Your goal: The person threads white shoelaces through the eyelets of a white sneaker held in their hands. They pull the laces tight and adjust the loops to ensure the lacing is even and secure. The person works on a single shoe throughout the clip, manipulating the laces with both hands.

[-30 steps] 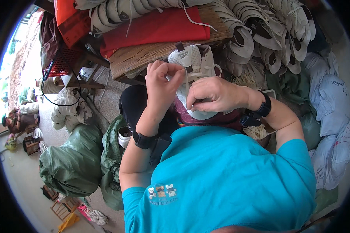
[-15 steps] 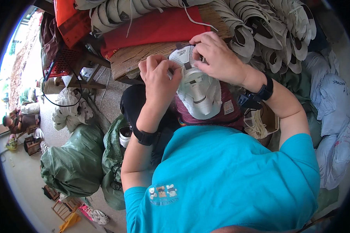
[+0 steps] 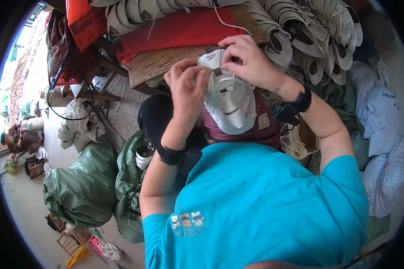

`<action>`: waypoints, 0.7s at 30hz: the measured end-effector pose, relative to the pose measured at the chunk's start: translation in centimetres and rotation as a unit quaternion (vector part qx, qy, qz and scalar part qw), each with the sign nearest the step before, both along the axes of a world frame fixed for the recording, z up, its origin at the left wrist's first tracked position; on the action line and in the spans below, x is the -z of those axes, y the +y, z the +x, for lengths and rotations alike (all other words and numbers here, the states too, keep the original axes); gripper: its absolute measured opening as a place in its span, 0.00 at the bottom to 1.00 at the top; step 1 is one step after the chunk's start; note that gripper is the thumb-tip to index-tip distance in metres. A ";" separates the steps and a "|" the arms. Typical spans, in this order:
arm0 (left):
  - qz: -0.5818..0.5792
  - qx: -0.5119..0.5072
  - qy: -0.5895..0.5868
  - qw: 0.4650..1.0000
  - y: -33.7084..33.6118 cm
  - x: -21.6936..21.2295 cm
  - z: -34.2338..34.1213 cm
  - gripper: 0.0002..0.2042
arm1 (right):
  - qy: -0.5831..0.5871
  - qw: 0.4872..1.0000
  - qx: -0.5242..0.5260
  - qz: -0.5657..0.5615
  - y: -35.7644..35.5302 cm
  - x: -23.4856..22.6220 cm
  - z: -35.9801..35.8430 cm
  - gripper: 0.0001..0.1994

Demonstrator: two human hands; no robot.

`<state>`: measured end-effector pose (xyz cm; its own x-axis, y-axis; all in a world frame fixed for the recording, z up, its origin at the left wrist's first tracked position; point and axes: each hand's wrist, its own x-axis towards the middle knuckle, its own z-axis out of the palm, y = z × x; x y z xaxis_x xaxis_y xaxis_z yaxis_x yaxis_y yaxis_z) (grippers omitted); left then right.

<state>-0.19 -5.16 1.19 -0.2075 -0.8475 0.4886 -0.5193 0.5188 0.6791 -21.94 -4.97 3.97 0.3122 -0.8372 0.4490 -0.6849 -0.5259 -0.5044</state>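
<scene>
A white shoe upper (image 3: 232,110) lies on a striped maroon cloth (image 3: 262,121) over the person's lap, its toe toward the turquoise T-shirt (image 3: 260,201) and its perforated tongue (image 3: 209,59) pointing away, toward the wooden surface (image 3: 150,67). A small dark tab (image 3: 208,49) stands at the tongue's top edge. Both hands are at the tongue end of the upper: the left hand (image 3: 188,87) is at its left side, fingers curled in and drawn narrowly toward the thumb; the right hand (image 3: 244,58) is bent over its right side, index finger arched and thumb lower, near the tongue. Whether either hand pinches a lace or the edge of the upper cannot be told, as the fingertips are partly hidden. A black wristband (image 3: 170,155) is on the left wrist, another on the right. On the surface lies a folded red cloth (image 3: 179,33), with a row of nested pale shoe uppers (image 3: 141,13) along its far side; more pale uppers hang in bunches to the right. Beside the lap at the right, a bundle of cream laces (image 3: 293,144) sits in an open box (image 3: 310,136). To the left, a white shoe (image 3: 142,160) shows at the mouth of a green sack (image 3: 128,188), beside a fuller green sack (image 3: 78,190) on the floor.
</scene>
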 end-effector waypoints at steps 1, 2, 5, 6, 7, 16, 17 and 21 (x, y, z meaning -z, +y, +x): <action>0.030 -0.008 0.041 0.999 0.0 0.1 0.7 0.04 | -0.021 0.999 0.035 -0.002 -0.2 -0.5 -0.6 0.05; 0.059 -0.015 0.083 0.995 0.1 0.4 1.4 0.04 | -0.042 0.997 0.070 -0.004 -0.5 -1.1 -1.5 0.04; 0.089 0.007 0.098 0.991 0.7 -0.2 1.9 0.04 | -0.240 0.964 0.046 0.106 -0.6 -1.5 -1.8 0.02; 0.072 0.021 0.063 0.995 0.9 -0.6 1.3 0.04 | -0.329 0.926 0.016 0.185 -0.3 -1.5 -1.1 0.03; 0.055 0.034 0.028 0.998 1.0 -1.0 0.7 0.04 | -0.411 0.873 -0.015 0.261 0.0 -1.7 -0.2 0.04; -0.170 -0.009 -0.182 0.969 -0.6 -1.1 4.2 0.04 | -0.640 0.685 0.002 0.347 -0.8 -1.6 -5.9 0.08; -0.180 -0.071 -0.236 0.952 -1.6 -0.6 6.6 0.04 | -0.688 0.663 0.039 0.293 -1.0 -1.7 -8.5 0.07; -0.124 -0.198 -0.189 0.954 -4.1 -0.3 13.5 0.03 | -0.697 0.702 0.144 0.027 -1.0 -2.5 -18.4 0.09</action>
<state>13.36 -9.22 1.48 -0.0960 -0.7637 0.6384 -0.8910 0.3519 0.2869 -40.32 -6.00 6.49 -0.5847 -0.8032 0.1144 0.4205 -0.4206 -0.8039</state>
